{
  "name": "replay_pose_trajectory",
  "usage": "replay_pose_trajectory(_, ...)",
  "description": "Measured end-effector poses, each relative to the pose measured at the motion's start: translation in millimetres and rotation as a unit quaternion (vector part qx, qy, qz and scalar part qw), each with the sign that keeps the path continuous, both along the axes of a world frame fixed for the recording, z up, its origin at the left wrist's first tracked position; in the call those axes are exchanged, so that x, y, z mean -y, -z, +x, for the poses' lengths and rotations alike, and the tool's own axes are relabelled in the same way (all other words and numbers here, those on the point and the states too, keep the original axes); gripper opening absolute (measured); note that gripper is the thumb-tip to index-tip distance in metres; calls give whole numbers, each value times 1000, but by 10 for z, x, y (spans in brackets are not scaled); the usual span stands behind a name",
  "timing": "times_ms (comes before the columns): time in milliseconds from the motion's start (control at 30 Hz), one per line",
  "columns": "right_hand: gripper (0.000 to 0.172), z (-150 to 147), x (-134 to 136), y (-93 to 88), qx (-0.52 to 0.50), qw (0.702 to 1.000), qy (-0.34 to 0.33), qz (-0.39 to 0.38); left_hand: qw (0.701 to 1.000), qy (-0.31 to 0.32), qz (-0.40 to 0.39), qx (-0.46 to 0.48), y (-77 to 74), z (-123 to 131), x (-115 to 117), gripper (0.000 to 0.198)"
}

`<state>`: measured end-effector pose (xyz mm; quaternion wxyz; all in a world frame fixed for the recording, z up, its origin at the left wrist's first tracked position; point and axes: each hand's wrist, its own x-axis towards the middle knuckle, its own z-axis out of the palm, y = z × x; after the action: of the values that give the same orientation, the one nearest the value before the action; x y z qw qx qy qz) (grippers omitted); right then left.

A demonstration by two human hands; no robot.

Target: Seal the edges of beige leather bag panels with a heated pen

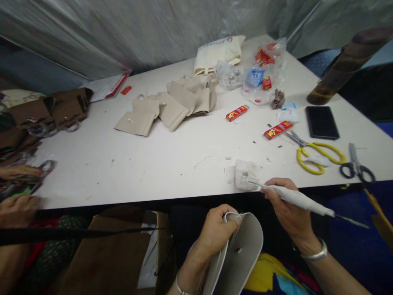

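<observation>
My left hand [216, 231] is closed on the upper edge of a grey-beige leather piece [242, 254] with a metal ring and a small stud, held below the table's front edge. My right hand [284, 205] grips a thin tool with a white-wrapped handle [302, 200]. Its metal tip touches a small white block [245, 174] lying at the edge of the white table [153, 155].
A pile of beige leather pieces [175, 106], red packets [237, 113], yellow scissors [319, 155], black scissors [357, 168], a black phone [321, 122] and plastic bags [264, 69] lie on the table. Brown leather pieces [46, 114] are at left, by another person's hands [16, 192].
</observation>
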<state>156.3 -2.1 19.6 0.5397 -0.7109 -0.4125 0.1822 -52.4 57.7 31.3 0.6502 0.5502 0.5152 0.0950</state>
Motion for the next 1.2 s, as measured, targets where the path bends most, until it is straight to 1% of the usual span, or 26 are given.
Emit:
replay_pose_trajectory(67,35,-3,46,2,-43,999,-11,-7,1000,1,-1,1,-7,9,5,12)
replay_pose_trajectory(100,34,-13,69,6,-78,996,-31,-15,1000,1,0,1,-13,14,7,11)
replay_pose_trajectory(233,34,-104,137,60,-219,963,-147,-54,1000,7,-6,5,-34,26,22,11)
replay_pose_trajectory(267,35,-128,147,79,-236,956,-162,-60,1000,10,-8,8,-38,26,27,12)
replay_pose_trajectory(333,37,-164,159,113,-252,951,-167,-68,1000,16,-8,14,-48,26,37,13)
replay_pose_trajectory(467,40,-172,169,152,-256,948,-173,-75,1000,23,-9,11,-76,39,55,15)
replay_pose_trajectory(633,40,-141,170,182,-254,941,-203,-100,1000,23,-15,2,-120,65,56,12)
replay_pose_trajectory(767,41,-127,162,183,-241,940,-215,-111,1000,17,-22,10,-118,67,63,11)
replay_pose_trajectory(900,40,-113,164,133,-208,941,-237,-122,999,1,-42,30,-77,66,91,12)
replay_pose_trajectory(1033,37,-113,158,33,-184,940,-258,-127,996,-11,-63,55,-37,73,131,12)
replay_pose_trajectory(1200,39,-138,108,-85,-189,921,-312,-135,995,-9,-79,59,-10,105,194,9)
